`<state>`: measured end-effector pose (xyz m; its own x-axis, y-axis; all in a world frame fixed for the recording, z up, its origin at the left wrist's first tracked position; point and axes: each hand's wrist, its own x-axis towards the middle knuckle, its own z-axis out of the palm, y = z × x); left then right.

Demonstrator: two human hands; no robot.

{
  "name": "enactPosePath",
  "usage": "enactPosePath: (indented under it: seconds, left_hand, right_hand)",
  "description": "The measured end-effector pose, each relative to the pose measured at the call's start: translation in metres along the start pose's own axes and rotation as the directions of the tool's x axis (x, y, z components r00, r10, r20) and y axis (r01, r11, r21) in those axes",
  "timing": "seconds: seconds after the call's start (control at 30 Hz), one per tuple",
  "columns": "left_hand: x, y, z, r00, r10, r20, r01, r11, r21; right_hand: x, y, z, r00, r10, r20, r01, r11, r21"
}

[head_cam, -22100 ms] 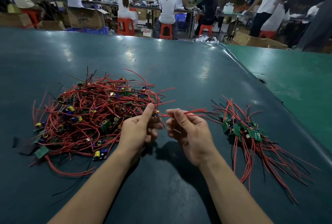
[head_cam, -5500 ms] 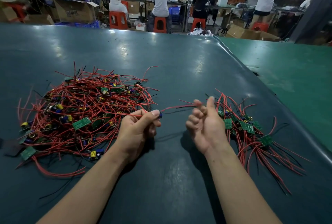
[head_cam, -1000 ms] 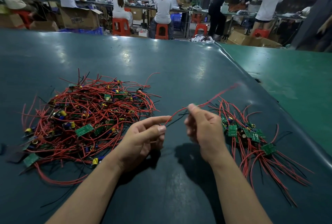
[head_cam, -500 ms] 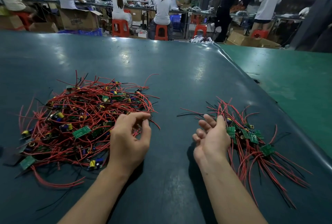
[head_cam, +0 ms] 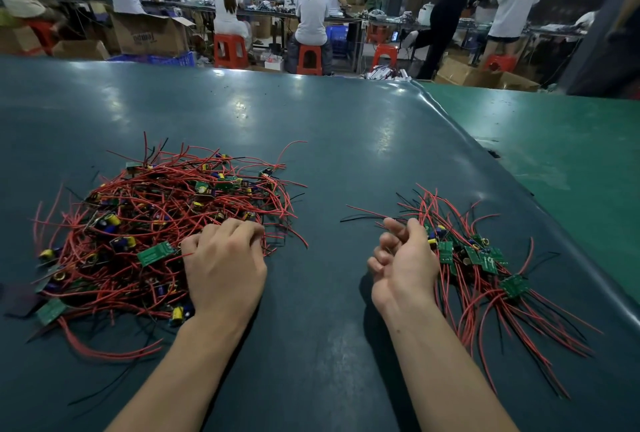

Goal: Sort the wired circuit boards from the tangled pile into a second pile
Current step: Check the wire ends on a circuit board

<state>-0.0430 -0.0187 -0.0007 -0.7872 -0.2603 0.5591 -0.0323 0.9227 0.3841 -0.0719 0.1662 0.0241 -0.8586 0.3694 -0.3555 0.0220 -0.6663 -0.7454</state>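
The tangled pile (head_cam: 152, 210) of red-wired green circuit boards lies on the left of the dark mat. My left hand (head_cam: 225, 265) lies palm down on its near right edge. Its fingers curl into the red wires and the fingertips are hidden among them. The second pile (head_cam: 485, 269), smaller and with its wires trailing toward me, lies on the right. My right hand (head_cam: 403, 262) rests just left of that pile, thumb side up, fingers loosely curled and holding nothing. One loose green board (head_cam: 156, 253) shows beside my left hand.
The dark teal mat (head_cam: 311, 126) covers the table, and its raised right edge (head_cam: 491, 168) runs diagonally past the second pile. A lighter green table (head_cam: 561, 154) lies beyond it. Seated and standing workers, red stools and cardboard boxes fill the background.
My right hand laid the pulled-out wired board on the second pile and now rests empty beside it. My left hand moved back onto the tangled pile and its fingers dug into the wires.
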Motion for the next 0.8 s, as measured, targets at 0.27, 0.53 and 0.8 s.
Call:
enactPosePath:
  seconds: [0.27, 0.53, 0.8]
  left_hand:
    - [-0.002, 0.014, -0.006, 0.898, 0.223, -0.380, -0.379, 0.832, -0.406]
    - [-0.020, 0.036, -0.002, 0.788, 0.547, -0.283, -0.582, 0.511, -0.633]
    - [-0.018, 0.034, -0.004, 0.894, 0.368, -0.257, -0.442, 0.623, -0.646]
  right_hand:
    - [-0.010, 0.011, 0.006, 0.900, -0.047, 0.432, 0.276, 0.830, -0.485]
    - [-0.030, 0.023, 0.007, 0.558, 0.012, 0.830, 0.612, 0.670, -0.421]
    - [-0.010, 0.004, 0.007, 0.824, 0.025, 0.567, 0.057, 0.990, -0.126]
